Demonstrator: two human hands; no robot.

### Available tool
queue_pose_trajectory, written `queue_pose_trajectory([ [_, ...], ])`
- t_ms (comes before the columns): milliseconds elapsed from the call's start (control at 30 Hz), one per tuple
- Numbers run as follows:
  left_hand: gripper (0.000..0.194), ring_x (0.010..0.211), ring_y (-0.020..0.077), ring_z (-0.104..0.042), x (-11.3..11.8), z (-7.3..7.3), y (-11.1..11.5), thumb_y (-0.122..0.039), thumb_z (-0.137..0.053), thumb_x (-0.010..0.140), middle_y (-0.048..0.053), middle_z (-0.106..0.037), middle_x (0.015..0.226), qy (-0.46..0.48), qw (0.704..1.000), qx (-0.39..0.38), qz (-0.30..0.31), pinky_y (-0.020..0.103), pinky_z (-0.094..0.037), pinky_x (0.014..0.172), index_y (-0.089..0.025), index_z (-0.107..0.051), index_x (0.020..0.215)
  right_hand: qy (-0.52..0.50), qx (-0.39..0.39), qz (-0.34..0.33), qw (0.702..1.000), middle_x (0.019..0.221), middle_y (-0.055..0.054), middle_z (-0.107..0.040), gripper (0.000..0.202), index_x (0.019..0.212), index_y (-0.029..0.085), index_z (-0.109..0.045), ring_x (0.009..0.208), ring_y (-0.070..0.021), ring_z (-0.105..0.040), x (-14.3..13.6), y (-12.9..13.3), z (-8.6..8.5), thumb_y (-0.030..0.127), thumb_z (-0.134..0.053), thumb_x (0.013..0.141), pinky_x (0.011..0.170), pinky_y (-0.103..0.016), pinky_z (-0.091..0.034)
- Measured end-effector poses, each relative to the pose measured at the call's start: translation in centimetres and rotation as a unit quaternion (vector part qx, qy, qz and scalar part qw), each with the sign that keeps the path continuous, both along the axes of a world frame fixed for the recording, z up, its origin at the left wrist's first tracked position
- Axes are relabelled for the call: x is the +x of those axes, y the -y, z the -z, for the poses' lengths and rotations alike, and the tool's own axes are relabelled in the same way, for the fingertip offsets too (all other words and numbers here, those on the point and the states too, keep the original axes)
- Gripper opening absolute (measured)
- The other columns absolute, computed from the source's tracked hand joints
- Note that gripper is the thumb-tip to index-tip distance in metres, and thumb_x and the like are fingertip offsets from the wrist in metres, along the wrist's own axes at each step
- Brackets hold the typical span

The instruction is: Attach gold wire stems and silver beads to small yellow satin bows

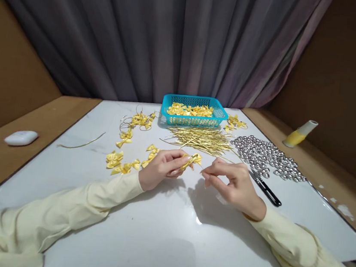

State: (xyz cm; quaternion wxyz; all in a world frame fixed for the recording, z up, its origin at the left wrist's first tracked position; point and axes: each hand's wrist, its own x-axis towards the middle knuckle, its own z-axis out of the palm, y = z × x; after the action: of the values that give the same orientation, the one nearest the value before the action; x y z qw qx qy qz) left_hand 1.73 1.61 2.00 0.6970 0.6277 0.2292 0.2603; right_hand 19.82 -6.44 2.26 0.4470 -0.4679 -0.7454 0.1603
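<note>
My left hand (165,166) is closed in a pinch on a yellow satin bow (197,159), held up over the white table. Just to the right, my right hand (233,181) has thumb and forefinger pressed together; whatever is between them is too small to make out. A small gap separates the two hands. Several loose yellow bows (114,159) lie left of my left hand, some partly hidden behind it. Beyond both hands is a heap of thin gold ties (201,140). A slim tool with a black handle (270,192) rests beside my right hand.
At the back stands a turquoise basket (222,114) with yellow bows inside. Small silver rings (266,156) are spread at right. Bows with ties (142,119) lie at back left, near a single gold tie (81,141). A white object (21,137) and a yellow-and-white tube (299,134) flank the table.
</note>
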Motion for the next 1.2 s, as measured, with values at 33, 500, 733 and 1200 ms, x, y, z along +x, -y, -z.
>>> queue_pose_trajectory([
  [33,0.023,0.042,0.0056,-0.018,0.0,0.1,0.0,-0.036,-0.054,0.081,-0.008,-0.024,0.046,-0.001,1.0,0.004,0.001,0.022,-0.012,0.043,-0.014,-0.061,0.075,-0.001,0.002,-0.001,1.0,0.054,0.0,-0.063,0.02,0.064,0.018,-0.065,0.053,-0.0128,-0.052,0.0,0.0,0.0,0.012,-0.049,0.074,0.057,-0.026,-0.042],
  [500,0.025,0.043,0.0048,-0.018,-0.1,0.1,0.0,-0.036,-0.054,0.081,-0.008,-0.025,0.048,-0.019,1.0,0.015,0.002,0.021,-0.013,0.042,-0.012,-0.058,0.073,-0.003,-0.015,-0.014,1.0,0.054,-0.001,-0.062,0.019,0.065,0.017,-0.065,0.053,-0.0127,-0.051,0.0,0.0,0.0,0.012,-0.05,0.075,0.056,-0.025,-0.041],
  [733,0.025,0.042,0.0039,-0.02,-0.3,0.1,-0.1,-0.033,-0.053,0.083,-0.008,-0.026,0.048,-0.017,0.999,0.032,0.04,0.021,-0.014,0.042,-0.01,-0.058,0.075,-0.02,-0.114,-0.071,0.991,0.051,0.0,-0.062,0.02,0.061,0.015,-0.065,0.052,-0.0112,-0.055,0.7,0.1,-1.0,0.01,-0.053,0.076,0.057,-0.023,-0.042],
  [1200,0.025,0.04,0.0036,-0.022,-0.1,-0.1,0.0,-0.036,-0.059,0.078,-0.008,-0.029,0.045,0.014,0.996,-0.071,0.058,0.017,-0.015,0.039,-0.011,-0.055,0.074,-0.061,-0.118,-0.071,0.989,0.053,-0.002,-0.063,0.018,0.066,0.015,-0.068,0.052,-0.0121,-0.055,0.7,0.1,-0.9,0.017,-0.055,0.078,0.058,-0.025,-0.042],
])
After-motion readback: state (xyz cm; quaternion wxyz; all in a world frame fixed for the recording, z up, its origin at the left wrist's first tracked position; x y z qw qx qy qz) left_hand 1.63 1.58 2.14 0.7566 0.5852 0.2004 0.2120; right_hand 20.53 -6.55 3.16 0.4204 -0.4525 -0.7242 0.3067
